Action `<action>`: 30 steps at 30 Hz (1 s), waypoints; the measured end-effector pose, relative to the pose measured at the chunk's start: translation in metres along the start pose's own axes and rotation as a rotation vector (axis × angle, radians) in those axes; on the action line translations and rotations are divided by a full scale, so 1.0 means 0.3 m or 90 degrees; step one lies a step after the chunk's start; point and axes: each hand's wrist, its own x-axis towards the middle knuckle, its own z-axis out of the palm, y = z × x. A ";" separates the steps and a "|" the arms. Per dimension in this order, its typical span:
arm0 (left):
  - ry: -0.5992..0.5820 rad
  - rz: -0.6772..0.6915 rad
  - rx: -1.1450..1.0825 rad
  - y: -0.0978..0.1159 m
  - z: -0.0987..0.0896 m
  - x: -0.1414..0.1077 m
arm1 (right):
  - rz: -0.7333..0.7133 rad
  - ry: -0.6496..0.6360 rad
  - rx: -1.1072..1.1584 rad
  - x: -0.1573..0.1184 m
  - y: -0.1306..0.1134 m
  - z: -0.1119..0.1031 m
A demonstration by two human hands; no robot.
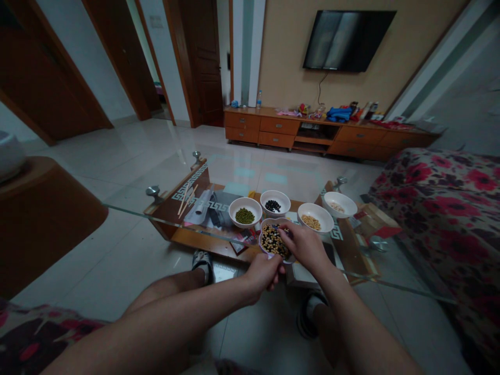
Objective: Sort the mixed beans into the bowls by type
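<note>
Gripping a bowl of mixed beans (272, 240) at the counter's (230, 250) near edge, we press our left hand (261, 275) to its rim at 6 o'clock; our right hand (307, 247) keeps a pinched grip at 1 o'clock, item unclear.

The head camera is looking forward and down, close above the desk (211, 247) at lower centre.

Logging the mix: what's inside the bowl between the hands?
Mixed black and tan beans fill the bowl; the right hand and left hand cover its edges, and the bottom is hidden.
</note>
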 end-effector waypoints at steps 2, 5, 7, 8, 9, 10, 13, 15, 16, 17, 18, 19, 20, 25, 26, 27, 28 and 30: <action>0.001 0.001 -0.001 0.001 0.001 0.000 | -0.005 0.017 0.003 0.009 -0.018 0.002; 0.002 0.008 0.000 0.001 0.001 0.001 | -0.002 0.040 0.010 0.023 -0.042 0.009; 0.000 0.012 -0.003 0.003 0.001 0.000 | 0.005 0.053 0.012 0.032 -0.054 0.015; -0.001 0.013 -0.004 0.005 0.000 -0.002 | 0.009 0.059 0.010 0.036 -0.060 0.019; -0.002 0.009 -0.003 0.007 0.000 -0.004 | 0.014 0.063 0.006 0.041 -0.065 0.023; -0.001 0.005 -0.001 0.009 0.000 -0.007 | 0.018 0.067 0.000 0.046 -0.070 0.028; 0.004 0.002 0.006 0.008 0.000 -0.009 | 0.023 0.079 -0.012 0.061 -0.083 0.040; 0.002 0.010 0.004 0.001 0.000 -0.003 | 0.026 0.087 -0.010 0.070 -0.090 0.047; 0.001 0.012 0.002 -0.003 0.000 0.002 | 0.028 0.091 -0.008 0.074 -0.092 0.051; 0.001 0.013 0.000 -0.007 -0.001 0.006 | 0.032 0.096 -0.008 0.078 -0.094 0.054; 0.001 0.011 0.001 -0.010 -0.001 0.011 | 0.035 0.101 -0.008 0.081 -0.095 0.057; 0.004 0.008 0.003 -0.012 -0.001 0.014 | 0.037 0.105 -0.009 0.082 -0.096 0.060; 0.006 0.005 0.006 -0.012 -0.001 0.016 | 0.037 0.108 -0.010 0.083 -0.096 0.061; 0.010 -0.005 0.007 -0.001 0.000 0.006 | 0.032 0.107 -0.018 0.075 -0.089 0.049; 0.010 -0.004 0.005 0.002 0.000 0.003 | 0.031 0.106 -0.017 0.071 -0.086 0.044; 0.011 -0.002 0.002 0.006 0.001 -0.001 | 0.029 0.105 -0.015 0.067 -0.082 0.038; 0.011 -0.001 0.000 0.009 0.001 -0.004 | 0.026 0.103 -0.013 0.063 -0.078 0.033; 0.010 0.002 -0.001 0.014 0.001 -0.008 | 0.021 0.098 -0.009 0.054 -0.067 0.024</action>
